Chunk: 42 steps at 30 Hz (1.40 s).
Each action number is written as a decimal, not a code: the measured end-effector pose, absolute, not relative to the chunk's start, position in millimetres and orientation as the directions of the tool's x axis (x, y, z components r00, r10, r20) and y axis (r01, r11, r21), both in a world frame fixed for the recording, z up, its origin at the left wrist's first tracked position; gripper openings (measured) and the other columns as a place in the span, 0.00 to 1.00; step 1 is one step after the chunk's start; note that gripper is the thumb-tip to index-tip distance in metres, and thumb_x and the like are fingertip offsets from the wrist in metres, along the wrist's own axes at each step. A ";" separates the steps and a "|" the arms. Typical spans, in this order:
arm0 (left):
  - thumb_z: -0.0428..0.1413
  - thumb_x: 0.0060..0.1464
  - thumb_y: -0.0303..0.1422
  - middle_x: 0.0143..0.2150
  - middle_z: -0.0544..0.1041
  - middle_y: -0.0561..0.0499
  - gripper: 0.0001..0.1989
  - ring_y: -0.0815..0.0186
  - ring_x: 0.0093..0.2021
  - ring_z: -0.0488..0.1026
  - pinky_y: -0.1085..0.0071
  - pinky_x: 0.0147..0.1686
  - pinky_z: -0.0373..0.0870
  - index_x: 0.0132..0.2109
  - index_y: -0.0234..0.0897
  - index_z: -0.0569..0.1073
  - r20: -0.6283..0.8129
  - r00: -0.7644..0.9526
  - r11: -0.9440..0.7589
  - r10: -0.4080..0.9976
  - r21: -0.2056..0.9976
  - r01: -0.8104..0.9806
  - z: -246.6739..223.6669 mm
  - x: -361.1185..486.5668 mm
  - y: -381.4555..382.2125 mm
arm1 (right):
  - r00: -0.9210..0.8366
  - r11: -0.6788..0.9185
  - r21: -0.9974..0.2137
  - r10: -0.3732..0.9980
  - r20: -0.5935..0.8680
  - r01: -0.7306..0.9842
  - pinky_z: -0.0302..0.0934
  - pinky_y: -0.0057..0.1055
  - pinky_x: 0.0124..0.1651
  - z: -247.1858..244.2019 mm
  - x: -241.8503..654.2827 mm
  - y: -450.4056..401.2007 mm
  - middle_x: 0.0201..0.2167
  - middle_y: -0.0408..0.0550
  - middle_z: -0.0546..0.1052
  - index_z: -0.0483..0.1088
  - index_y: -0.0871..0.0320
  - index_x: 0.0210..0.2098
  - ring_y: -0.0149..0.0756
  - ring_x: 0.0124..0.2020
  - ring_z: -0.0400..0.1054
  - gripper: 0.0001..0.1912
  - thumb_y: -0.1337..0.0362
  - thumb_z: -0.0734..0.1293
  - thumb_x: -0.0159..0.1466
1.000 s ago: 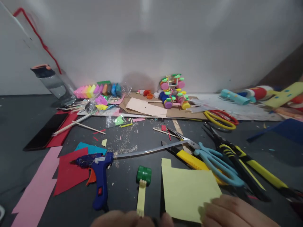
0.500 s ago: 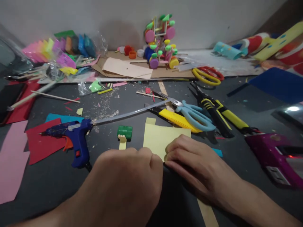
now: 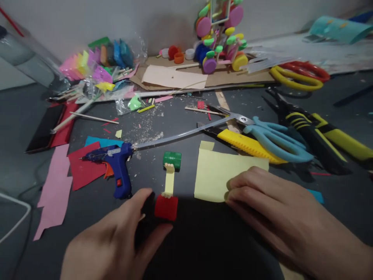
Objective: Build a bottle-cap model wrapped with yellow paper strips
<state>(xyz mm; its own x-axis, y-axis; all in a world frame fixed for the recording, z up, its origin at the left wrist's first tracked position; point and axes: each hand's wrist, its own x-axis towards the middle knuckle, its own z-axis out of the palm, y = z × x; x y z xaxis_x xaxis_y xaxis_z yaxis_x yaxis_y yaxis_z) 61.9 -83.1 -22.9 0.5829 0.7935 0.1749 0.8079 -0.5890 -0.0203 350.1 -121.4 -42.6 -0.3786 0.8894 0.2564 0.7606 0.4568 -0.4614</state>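
My left hand (image 3: pixel 116 237) is at the lower left with thumb and forefinger apart beside a red cylinder (image 3: pixel 166 207). A narrow yellow strip (image 3: pixel 169 182) runs from the red cylinder up to a green cylinder (image 3: pixel 172 160), with small pale stick ends where it meets each one. On the right, my right hand (image 3: pixel 271 206) has its fingers pressed together on the lower edge of a pale yellow paper sheet (image 3: pixel 215 175), which lies flat. A small yellow piece (image 3: pixel 206 146) lies at the sheet's top edge.
A blue glue gun (image 3: pixel 121 163) rests on red paper (image 3: pixel 87 167) at the left. Blue-handled scissors (image 3: pixel 279 140), a yellow cutter (image 3: pixel 250 146) and pliers (image 3: pixel 314 136) lie to the right. Colourful wheeled models (image 3: pixel 218 46) stand at the back.
My left hand has moved left and down from the paper and opened, uncovering the red cylinder. The view has shifted. My right hand remains at the sheet's lower edge.
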 end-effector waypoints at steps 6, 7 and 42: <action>0.50 0.66 0.36 0.33 0.82 0.53 0.09 0.66 0.24 0.79 0.71 0.20 0.67 0.49 0.38 0.69 0.224 0.688 -0.697 0.691 -0.045 0.715 -26.1 82.4 -67.9 | -0.405 0.477 -0.420 0.879 0.252 0.773 0.59 0.33 0.34 -41.1 348.9 -120.7 0.33 0.49 0.73 0.69 0.58 0.37 0.36 0.31 0.65 0.10 0.69 0.58 0.71; 0.49 0.66 0.35 0.31 0.81 0.53 0.09 0.66 0.23 0.78 0.70 0.19 0.65 0.47 0.38 0.70 0.252 0.689 -0.694 0.680 -0.081 0.715 -25.2 85.9 -63.7 | -0.406 0.481 -0.415 0.876 0.260 0.772 0.59 0.33 0.34 -40.7 348.5 -120.4 0.33 0.48 0.73 0.69 0.58 0.37 0.36 0.31 0.65 0.10 0.69 0.58 0.71; 0.45 0.64 0.26 0.27 0.76 0.54 0.07 0.65 0.20 0.73 0.66 0.17 0.57 0.41 0.37 0.67 0.066 0.795 -0.776 0.603 0.279 0.565 -38.9 118.0 -71.6 | -0.254 0.279 -0.464 0.960 0.117 0.841 0.57 0.36 0.33 -36.9 333.3 -121.5 0.31 0.49 0.70 0.69 0.58 0.29 0.40 0.33 0.63 0.11 0.70 0.61 0.68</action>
